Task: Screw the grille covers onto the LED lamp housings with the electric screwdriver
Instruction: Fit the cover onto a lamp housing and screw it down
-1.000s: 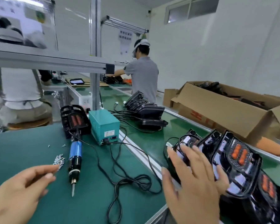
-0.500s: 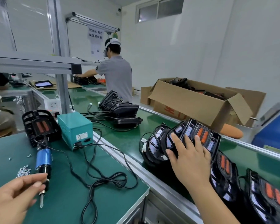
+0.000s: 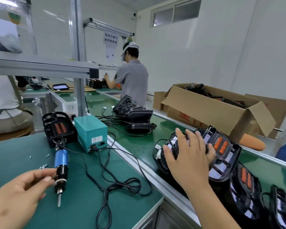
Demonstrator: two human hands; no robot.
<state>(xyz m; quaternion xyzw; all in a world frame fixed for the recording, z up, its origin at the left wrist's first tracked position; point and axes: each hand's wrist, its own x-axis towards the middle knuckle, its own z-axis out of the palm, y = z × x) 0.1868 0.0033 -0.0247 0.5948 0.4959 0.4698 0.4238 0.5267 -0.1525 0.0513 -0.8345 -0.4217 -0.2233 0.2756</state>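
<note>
A blue-and-black electric screwdriver (image 3: 61, 161) lies on the green workbench (image 3: 15, 156), bit pointing toward me. My left hand (image 3: 18, 195) is open, its fingertips right at the tool's black collar without gripping it. A row of black lamp housings with orange LED strips leans on the conveyor belt (image 3: 139, 142) at the right. My right hand (image 3: 188, 156) spans the leftmost lamp housing (image 3: 221, 146), thumb on one side and fingers over its top edge. Another lamp with its grille cover (image 3: 56, 128) stands behind the screwdriver. Small screws (image 3: 43, 166) lie scattered by my left hand.
A teal power supply box (image 3: 91, 131) sits mid-bench, with black cables (image 3: 119, 185) looped across the mat. More housings (image 3: 135, 114) are stacked further up the belt. An open cardboard box (image 3: 213, 113) stands beyond the conveyor. A person (image 3: 132, 80) works at the far end.
My right hand has settled onto the leftmost housing with fingers spread. My left hand has crept toward the screwdriver's collar. The view shifted slightly.
</note>
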